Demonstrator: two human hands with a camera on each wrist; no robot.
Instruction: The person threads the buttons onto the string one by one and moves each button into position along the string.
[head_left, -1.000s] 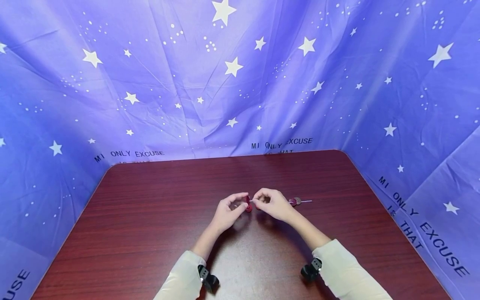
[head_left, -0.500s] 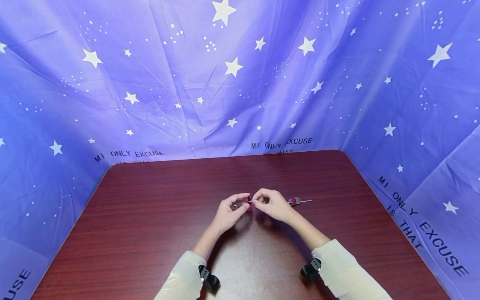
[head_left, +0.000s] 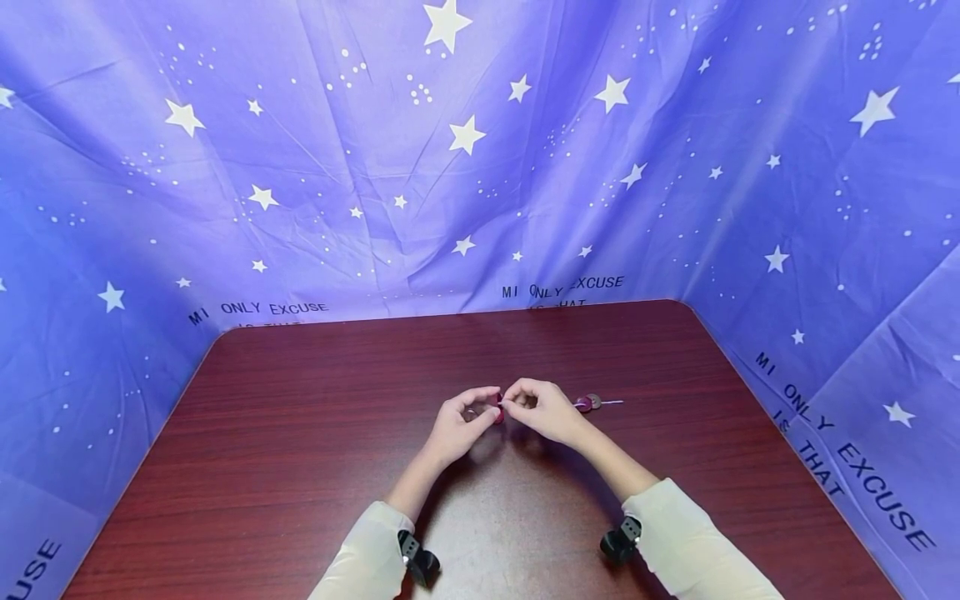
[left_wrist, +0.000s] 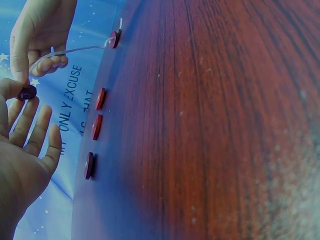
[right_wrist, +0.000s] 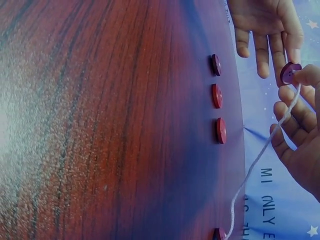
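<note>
Between thumb and forefinger my left hand [head_left: 457, 427] pinches a dark red button [right_wrist: 290, 73] on edge above the table. My right hand [head_left: 549, 412] pinches a white cord [right_wrist: 260, 150] right at the button's face. Whether the cord's tip is inside a hole is hidden by the fingertips. From there the cord runs down to a threaded red button [head_left: 583, 404] and a brownish button [head_left: 596, 402] on the table, right of my right hand. The cord's tail sticks out to their right.
Three loose red buttons, one [right_wrist: 215, 65] above another [right_wrist: 217, 96] and a third [right_wrist: 221, 131] in the right wrist view, lie in a row on the brown wooden table [head_left: 315, 433]. A blue starry cloth [head_left: 390, 167] hangs behind and beside the table.
My right hand has shifted slightly left, bringing its fingertips closer to the button. My left hand stays nearly in place, still pinching the button.
</note>
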